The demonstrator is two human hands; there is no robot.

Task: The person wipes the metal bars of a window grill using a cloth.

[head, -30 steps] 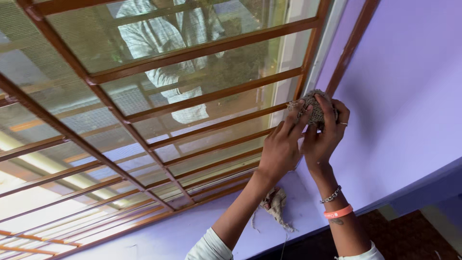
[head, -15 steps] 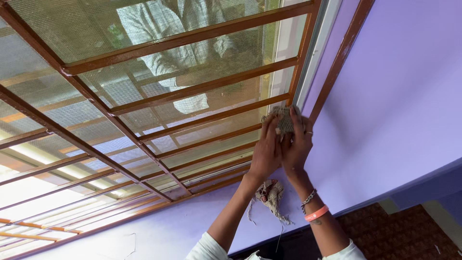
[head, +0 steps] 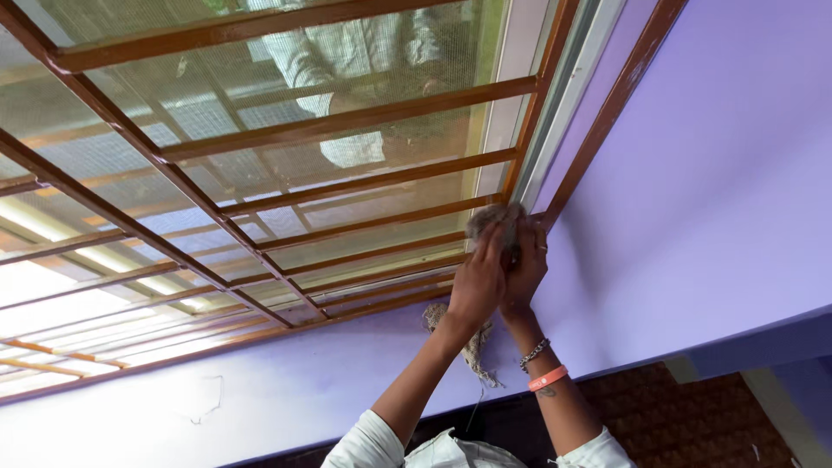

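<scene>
Both my hands are raised to the lower right corner of a window. My left hand (head: 475, 282) and my right hand (head: 525, 269) press together on a wad of coarse brown burlap cloth (head: 494, 219), held against the brown window frame (head: 607, 108). A second piece of frayed burlap (head: 475, 345) lies on the purple sill (head: 286, 381) just below my wrists, partly hidden by my left forearm. My right wrist wears a chain bracelet and an orange band.
Brown horizontal and vertical bars (head: 347, 121) with mesh behind them fill the window. A person in a light checked shirt (head: 355, 52) stands outside, beyond the mesh. A purple wall (head: 719, 191) runs to the right; dark patterned floor (head: 693, 416) shows below.
My hands and the burlap wad have moved down and left, from the purple wall beside the frame to the window's lower right corner. The view has shifted too.
</scene>
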